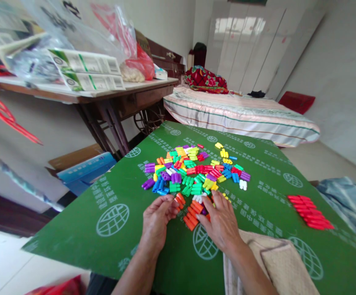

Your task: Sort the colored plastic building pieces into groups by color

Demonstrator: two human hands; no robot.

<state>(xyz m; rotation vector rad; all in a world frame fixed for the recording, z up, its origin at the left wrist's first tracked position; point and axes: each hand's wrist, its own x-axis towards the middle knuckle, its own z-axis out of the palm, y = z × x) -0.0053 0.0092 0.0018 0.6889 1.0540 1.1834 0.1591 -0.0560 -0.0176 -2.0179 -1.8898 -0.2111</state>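
Observation:
A heap of small plastic tube-shaped pieces (187, 180) in many colours, many joined side by side, lies on the green board (82, 241). My left hand (157, 219) is closed at the heap's near edge, thumb and fingers pinching an orange tube piece (180, 200). My right hand (221, 221) rests over the near right side of the heap, its fingers apart and partly hiding what lies below. Beside its thumb are several orange tube pieces (191, 220) in a row. White pieces (199, 198) lie just beyond.
Red tube pieces (309, 211) are lined up at the right. A beige cloth (270, 256) lies under my right forearm. At the left stands a sewing-machine table (134, 88) with boxes (87, 69) and plastic bags. A bed (242, 114) is behind the board.

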